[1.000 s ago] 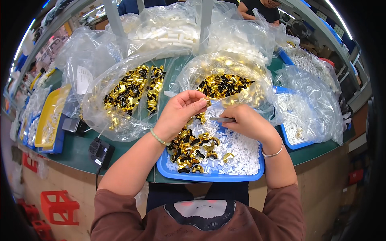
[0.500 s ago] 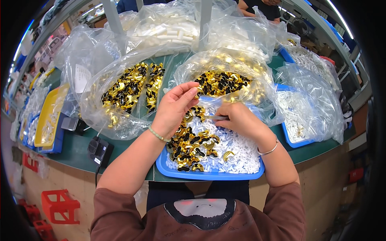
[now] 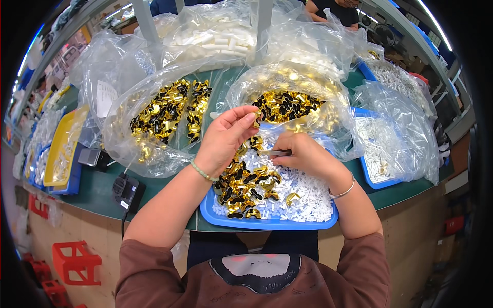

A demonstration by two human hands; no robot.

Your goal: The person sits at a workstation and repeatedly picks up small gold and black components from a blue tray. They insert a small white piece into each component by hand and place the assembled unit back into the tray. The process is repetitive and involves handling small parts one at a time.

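Observation:
My left hand [image 3: 226,134] is raised over the far left of a blue tray [image 3: 267,224], with thumb and fingertips pinching a small gold part [image 3: 257,119]. Beside it, my right hand [image 3: 306,152] is closed around metal tweezers [image 3: 272,152], whose tips point left over the tray. Gold-and-black curved parts [image 3: 241,187] are heaped on the tray's left side. Small white pieces [image 3: 310,200] fill most of its right. One gold part [image 3: 292,198] lies apart among the white pieces.
Behind the tray, clear plastic bags hold more gold-and-black parts [image 3: 162,110] and white cylinders [image 3: 221,42]. To the right is another blue tray [image 3: 382,183] of white pieces; to the left, a yellow tray [image 3: 61,149] and a black device [image 3: 127,191]. A person [image 3: 336,11] sits beyond.
My left hand has shifted slightly right, and the gold part in its fingertips now shows more. The tweezers in my right hand have moved slightly left and down.

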